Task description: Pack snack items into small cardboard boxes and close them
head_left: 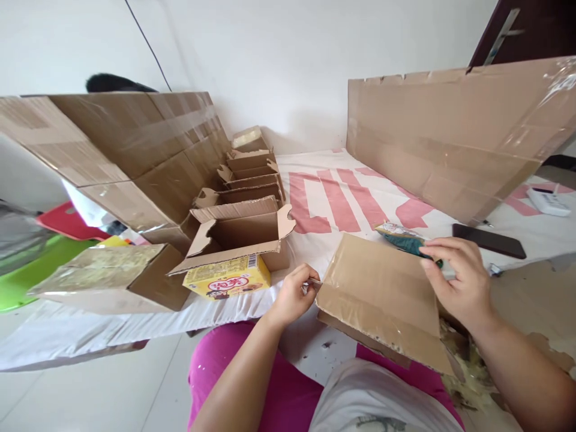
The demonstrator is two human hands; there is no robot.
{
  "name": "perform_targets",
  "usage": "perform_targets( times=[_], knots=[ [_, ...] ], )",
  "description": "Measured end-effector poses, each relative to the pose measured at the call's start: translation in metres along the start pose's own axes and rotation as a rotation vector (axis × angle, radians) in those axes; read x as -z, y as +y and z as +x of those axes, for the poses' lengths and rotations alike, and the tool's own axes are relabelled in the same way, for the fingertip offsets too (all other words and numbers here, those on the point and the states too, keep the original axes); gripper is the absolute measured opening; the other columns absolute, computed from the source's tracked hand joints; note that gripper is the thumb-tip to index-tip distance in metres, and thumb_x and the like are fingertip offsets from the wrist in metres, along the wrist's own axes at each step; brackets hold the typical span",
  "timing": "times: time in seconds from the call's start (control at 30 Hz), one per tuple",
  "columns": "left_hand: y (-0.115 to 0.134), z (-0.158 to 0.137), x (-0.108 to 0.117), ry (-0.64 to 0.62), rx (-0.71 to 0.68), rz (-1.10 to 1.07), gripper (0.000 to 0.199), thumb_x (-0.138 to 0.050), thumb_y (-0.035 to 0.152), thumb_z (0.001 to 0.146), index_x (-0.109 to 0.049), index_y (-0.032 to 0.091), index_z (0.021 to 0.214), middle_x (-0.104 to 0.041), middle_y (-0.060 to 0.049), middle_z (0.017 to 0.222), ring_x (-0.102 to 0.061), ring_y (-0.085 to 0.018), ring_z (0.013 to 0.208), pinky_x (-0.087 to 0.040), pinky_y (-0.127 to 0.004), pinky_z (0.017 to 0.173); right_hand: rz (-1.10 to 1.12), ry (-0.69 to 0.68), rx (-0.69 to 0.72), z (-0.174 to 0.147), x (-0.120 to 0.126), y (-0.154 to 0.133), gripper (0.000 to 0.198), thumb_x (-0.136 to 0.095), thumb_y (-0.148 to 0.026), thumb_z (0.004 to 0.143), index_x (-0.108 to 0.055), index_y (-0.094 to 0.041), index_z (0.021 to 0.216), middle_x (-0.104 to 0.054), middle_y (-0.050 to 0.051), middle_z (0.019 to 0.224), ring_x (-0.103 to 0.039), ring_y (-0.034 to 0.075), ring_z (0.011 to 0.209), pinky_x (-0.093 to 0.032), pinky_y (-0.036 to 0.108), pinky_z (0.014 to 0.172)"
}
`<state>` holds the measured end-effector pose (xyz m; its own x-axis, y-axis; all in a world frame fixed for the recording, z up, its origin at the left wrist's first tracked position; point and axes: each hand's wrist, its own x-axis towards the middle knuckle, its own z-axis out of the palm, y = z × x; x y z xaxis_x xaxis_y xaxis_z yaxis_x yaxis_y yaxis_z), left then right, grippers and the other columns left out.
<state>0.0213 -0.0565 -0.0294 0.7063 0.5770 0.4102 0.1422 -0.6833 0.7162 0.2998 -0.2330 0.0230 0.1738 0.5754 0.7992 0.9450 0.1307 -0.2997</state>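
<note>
1. Nearest, above our pink trousers [283, 378], we have a brown carton [382, 285] at the worktop's [310, 247] front edge, right of its middle, its near flap jutting over our lap.
2. Our left hand [293, 292] is at the carton's left side, fingers curled in, thumb pressed toward forefinger on a thin piece [315, 281]; whether that is flap or loose tape we cannot tell.
3. Our right hand [459, 282] is at the carton's far right corner, thumb and forefinger drawn close, the other fingers loosely bent. Whether they pinch anything we cannot tell, as a green packet [402, 240] lies just behind them.
4. We judge the step in hand to be working the carton's sides and flaps; the next move calls for a steady carton and a light, sure pinch on the left.
5. Left along the front edge, we see a yellow box [227, 281] and a taped carton [105, 270] toward the near left corner.
6. Farther back, open cartons [240, 231] line up toward the far edge; a dark phone [489, 240] lies near the right side.
7. Farthest, large cardboard panels [441, 135] stand at both sides.
</note>
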Motion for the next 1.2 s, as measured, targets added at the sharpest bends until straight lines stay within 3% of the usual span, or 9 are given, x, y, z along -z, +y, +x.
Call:
perform_targets(
  times=[0.17,0.27,0.4,0.53,0.67,0.83,1.0,1.1,1.2],
  knots=[
    [0.008,-0.005,-0.009,0.166,-0.073,0.237,0.022,-0.056,0.01,0.073,-0.054,0.019,0.093,-0.058,-0.007,0.095,-0.054,-0.021,0.089,-0.044,-0.032,0.08,0.212,-0.613,0.249,-0.008,-0.001,-0.052,0.065,-0.07,-0.056,0.074,-0.056,-0.024,0.128,-0.053,0.012,0.135,-0.041,0.032,0.132,-0.04,0.05,0.106],
    [0.019,-0.011,-0.018,0.391,0.036,0.381,0.019,-0.064,0.021,0.073,-0.054,0.019,0.09,-0.058,-0.009,0.093,-0.053,-0.024,0.089,-0.043,-0.036,0.08,0.205,-0.722,0.301,-0.016,-0.011,-0.069,0.054,-0.073,-0.045,0.075,-0.06,-0.024,0.123,-0.052,0.012,0.137,-0.037,0.033,0.135,-0.038,0.052,0.107],
    [0.032,-0.016,-0.02,0.15,0.396,0.304,0.012,-0.057,0.017,0.071,-0.047,0.021,0.066,-0.051,0.002,0.06,-0.046,-0.014,0.058,-0.033,-0.025,0.057,0.174,-0.732,0.269,-0.02,-0.02,-0.074,0.042,-0.072,-0.032,0.076,-0.062,-0.023,0.116,-0.055,0.012,0.132,-0.041,0.031,0.131,-0.04,0.052,0.106],
    [0.038,-0.015,-0.013,-0.124,0.563,0.246,0.012,-0.053,0.016,0.071,-0.053,0.019,0.059,-0.059,-0.001,0.059,-0.05,-0.014,0.057,-0.03,-0.025,0.055,0.179,-0.713,0.279,-0.018,-0.022,-0.073,0.037,-0.071,-0.028,0.075,-0.064,-0.023,0.111,-0.058,0.011,0.128,-0.045,0.03,0.128,-0.043,0.051,0.104],
    [0.039,-0.014,-0.006,-0.279,0.534,0.244,0.013,-0.055,0.023,0.076,-0.063,0.017,0.068,-0.068,-0.005,0.069,-0.057,-0.016,0.063,-0.032,-0.025,0.057,0.167,-0.684,0.277,-0.016,-0.027,-0.069,0.039,-0.071,-0.025,0.075,-0.062,-0.023,0.114,-0.06,0.01,0.125,-0.048,0.029,0.127,-0.044,0.049,0.104],
    [0.039,-0.014,-0.001,-0.189,0.444,0.474,0.025,-0.045,0.023,0.086,-0.061,0.018,0.068,-0.066,-0.007,0.068,-0.058,-0.019,0.065,-0.028,-0.027,0.057,0.127,-0.634,0.242,-0.012,-0.03,-0.063,0.042,-0.072,-0.027,0.074,-0.058,-0.021,0.113,-0.059,0.012,0.126,-0.049,0.03,0.126,-0.045,0.05,0.104],
    [0.043,-0.015,-0.001,-0.108,0.549,0.469,0.041,-0.042,0.039,0.092,-0.057,0.019,0.059,-0.061,-0.006,0.059,-0.057,-0.019,0.058,-0.027,-0.028,0.055,0.112,-0.589,0.216,-0.007,-0.028,-0.064,0.025,-0.071,-0.021,0.075,-0.061,-0.022,0.098,-0.062,0.01,0.116,-0.057,0.027,0.113,-0.049,0.048,0.097],
    [0.047,-0.022,-0.005,-0.247,0.479,0.393,0.048,-0.043,0.045,0.091,-0.058,0.018,0.054,-0.058,-0.005,0.052,-0.055,-0.018,0.052,-0.026,-0.028,0.052,0.082,-0.565,0.224,-0.005,-0.027,-0.068,0.017,-0.068,-0.016,0.077,-0.062,-0.022,0.093,-0.064,0.008,0.1,-0.061,0.024,0.096,-0.053,0.042,0.084],
    [0.051,-0.03,-0.013,-0.469,0.236,0.25,0.042,-0.058,0.045,0.083,-0.059,0.02,0.05,-0.053,-0.002,0.045,-0.05,-0.016,0.045,-0.024,-0.027,0.048,0.071,-0.556,0.26,-0.003,-0.026,-0.069,0.011,-0.063,-0.012,0.081,-0.063,-0.021,0.087,-0.063,0.005,0.085,-0.06,0.02,0.082,-0.052,0.036,0.075]
  ],
)
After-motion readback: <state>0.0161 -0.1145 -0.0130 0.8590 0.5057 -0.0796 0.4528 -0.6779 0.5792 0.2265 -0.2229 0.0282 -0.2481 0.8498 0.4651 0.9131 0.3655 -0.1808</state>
